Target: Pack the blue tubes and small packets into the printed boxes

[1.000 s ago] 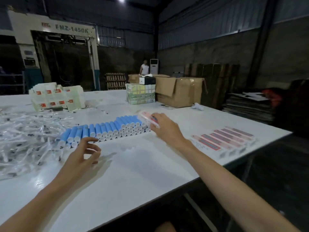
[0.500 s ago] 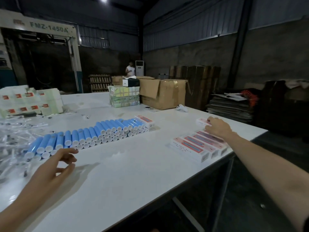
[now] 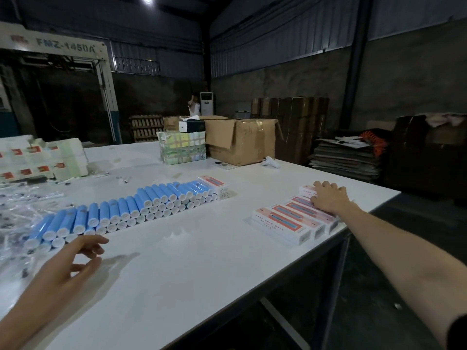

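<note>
Blue tubes (image 3: 121,210) lie stacked loose at the middle of the table (image 3: 202,274); a knock would roll them. Printed boxes (image 3: 285,219) sit at the table's right edge under my flat-fingered right hand (image 3: 328,198): a shove could tip them off. My left hand (image 3: 70,261) hovers empty, relaxed, near the table's front.

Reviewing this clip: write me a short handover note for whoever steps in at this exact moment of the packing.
Left hand: open, empty, hovering over the table by the near end of the tubes.
Right hand: open, resting on the row of boxes at the table's right edge.
One more box lies at the tubes' far end; packets are heaped at the left.
Done: the row's boxes look closed; filled or not, cannot tell.
Left: the stacked tubes and the packets lie unpacked.
</note>
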### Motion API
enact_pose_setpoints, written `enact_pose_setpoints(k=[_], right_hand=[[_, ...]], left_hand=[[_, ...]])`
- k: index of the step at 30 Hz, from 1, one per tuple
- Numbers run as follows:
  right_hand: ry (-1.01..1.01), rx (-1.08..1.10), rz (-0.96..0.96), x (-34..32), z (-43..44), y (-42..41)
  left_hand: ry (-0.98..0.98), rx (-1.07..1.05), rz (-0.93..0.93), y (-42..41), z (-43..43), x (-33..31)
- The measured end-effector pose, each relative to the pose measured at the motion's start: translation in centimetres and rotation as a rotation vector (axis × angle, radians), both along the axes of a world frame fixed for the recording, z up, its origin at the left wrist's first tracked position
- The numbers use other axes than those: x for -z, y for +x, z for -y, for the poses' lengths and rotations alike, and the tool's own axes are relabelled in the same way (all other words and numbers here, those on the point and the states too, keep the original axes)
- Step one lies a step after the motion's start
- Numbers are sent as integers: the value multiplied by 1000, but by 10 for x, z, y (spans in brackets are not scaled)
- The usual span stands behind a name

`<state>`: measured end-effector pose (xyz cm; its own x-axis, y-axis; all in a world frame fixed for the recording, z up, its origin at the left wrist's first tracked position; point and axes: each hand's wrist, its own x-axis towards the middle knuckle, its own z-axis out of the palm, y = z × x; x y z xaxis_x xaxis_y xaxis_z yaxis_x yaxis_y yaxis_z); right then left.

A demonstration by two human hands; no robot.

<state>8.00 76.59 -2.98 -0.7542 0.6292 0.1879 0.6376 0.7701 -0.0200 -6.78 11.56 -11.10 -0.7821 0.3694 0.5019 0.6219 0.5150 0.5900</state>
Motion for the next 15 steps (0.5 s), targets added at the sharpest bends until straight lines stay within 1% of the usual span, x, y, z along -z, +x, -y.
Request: enact_pose_setpoints(k=[3, 6, 8, 10, 12, 15], right_hand=[[107, -71, -137, -4, 27, -19], [99, -249, -339, -13, 86, -54], [29, -415, -546, -15, 138, -76], [-88, -566, -672, -17, 199, -93], [-198, -692, -717, -16, 261, -106], [-334, -864, -691, -8, 349, -121]], left_hand=[[-25, -31, -16, 6, -2, -4], [-5, -18, -51, 17, -8, -12], [10, 1, -59, 23, -10, -17], [26, 1, -54, 29, -10, -20], [32, -30, -43, 32, -10, -21], [39, -122, -32, 34, -8, -25]])
